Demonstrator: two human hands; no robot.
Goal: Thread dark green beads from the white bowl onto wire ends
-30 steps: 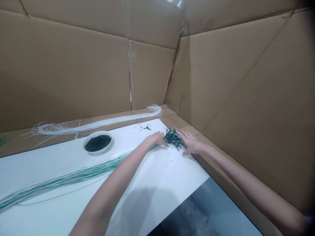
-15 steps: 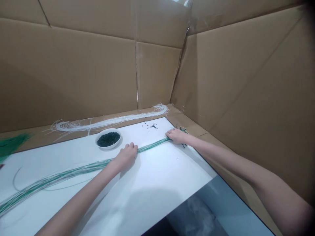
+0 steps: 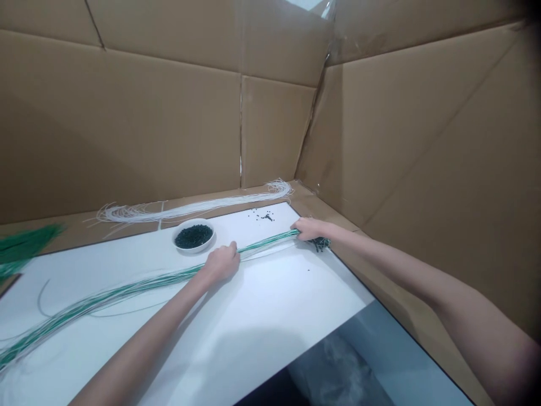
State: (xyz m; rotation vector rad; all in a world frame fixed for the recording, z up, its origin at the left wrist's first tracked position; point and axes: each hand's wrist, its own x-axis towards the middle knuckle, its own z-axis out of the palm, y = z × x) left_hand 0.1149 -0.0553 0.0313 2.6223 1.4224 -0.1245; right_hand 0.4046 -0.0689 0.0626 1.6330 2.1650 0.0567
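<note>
Head view: the left hand [image 3: 222, 263] and right hand [image 3: 310, 229] are both curled closed around a long green wire bundle [image 3: 266, 242] lying across a white board [image 3: 257, 321], its thin strands looking light and floppy, so best held gathered at two spaced points.

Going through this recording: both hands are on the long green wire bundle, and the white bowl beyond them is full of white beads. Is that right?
Not quite. The head view shows that the white bowl holds dark pellets, not white beads. The rest stands: the left hand and right hand are on the long green wire bundle.
</note>
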